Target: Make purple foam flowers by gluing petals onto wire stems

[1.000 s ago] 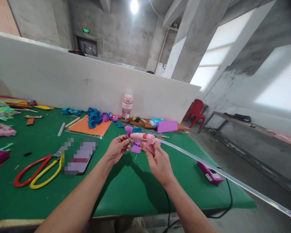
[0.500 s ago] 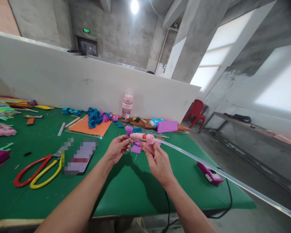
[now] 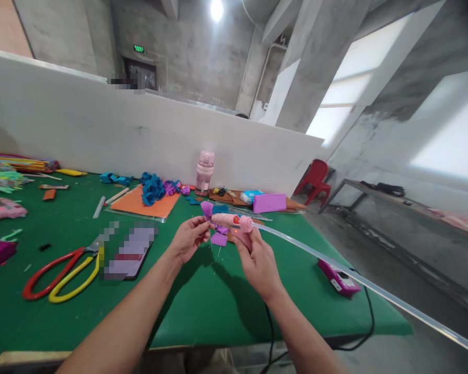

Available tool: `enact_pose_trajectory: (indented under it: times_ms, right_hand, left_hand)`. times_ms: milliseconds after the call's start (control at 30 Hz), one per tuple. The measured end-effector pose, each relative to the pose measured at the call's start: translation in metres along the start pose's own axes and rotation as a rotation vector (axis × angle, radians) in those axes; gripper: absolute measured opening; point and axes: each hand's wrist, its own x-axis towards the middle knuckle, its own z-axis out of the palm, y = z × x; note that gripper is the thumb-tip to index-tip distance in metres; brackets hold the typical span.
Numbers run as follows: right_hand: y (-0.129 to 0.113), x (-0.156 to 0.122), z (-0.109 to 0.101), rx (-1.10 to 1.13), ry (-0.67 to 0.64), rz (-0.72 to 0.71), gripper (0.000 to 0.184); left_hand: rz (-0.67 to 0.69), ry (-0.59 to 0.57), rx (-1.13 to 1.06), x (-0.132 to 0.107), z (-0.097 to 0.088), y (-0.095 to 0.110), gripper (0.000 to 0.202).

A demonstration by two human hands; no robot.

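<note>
Between the closed fingers of my left hand (image 3: pixel 190 239) is a small purple paper flower (image 3: pixel 207 209), held upright. My right hand (image 3: pixel 260 265) is wrapped round the handle of a pink hot glue gun (image 3: pixel 234 223), whose nozzle points left, close beside the flower's base. A long clear glue stick (image 3: pixel 327 259) runs out of the gun's back end toward the lower right. Below the gun, loose purple paper petals (image 3: pixel 219 239) lie on the green table (image 3: pixel 203 311); the gun and my hands partly cover them.
Red-and-yellow-handled scissors (image 3: pixel 68 275) and a phone (image 3: pixel 130 254) lie at left. Blue paper flowers (image 3: pixel 153 189) rest on an orange sheet (image 3: pixel 140 208). A pink bottle (image 3: pixel 205 174) stands against the white partition (image 3: pixel 81 119). A magenta box (image 3: pixel 338 278) with a black cable sits at right.
The glue gun has shifted slightly to the right with my right hand, its nozzle drawing back a little from the flower. My left hand stays almost still.
</note>
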Motion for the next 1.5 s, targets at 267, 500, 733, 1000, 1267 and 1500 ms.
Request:
enact_pose_trajectory:
  times_ms: [267,500,733,1000,1267,1500]
  right_hand:
    - [0.006,-0.003,-0.003,0.305,-0.027,0.279,0.034]
    - [0.009,-0.005,-0.002,0.109,0.015,0.2,0.037]
    - [0.007,-0.004,0.0,0.001,0.059,0.096,0.037]
    - [0.005,-0.004,-0.003,-0.06,0.057,0.061,0.038]
    - [0.003,-0.005,0.001,-0.048,0.068,0.053,0.04]
    - [0.014,-0.008,-0.005,0.115,0.047,0.234,0.041]
  left_hand:
    - [-0.028,-0.01,-0.062,0.001,0.0,0.001,0.022]
    - [-0.019,0.021,-0.047,0.0,0.0,0.0,0.023]
    - [-0.02,0.027,-0.025,-0.001,0.002,0.001,0.024]
    - [-0.017,0.023,-0.027,-0.001,0.002,0.001,0.024]
    - [-0.013,0.023,-0.027,0.0,0.001,0.001,0.024]
    - [-0.012,0.011,-0.04,0.001,-0.001,0.0,0.023]
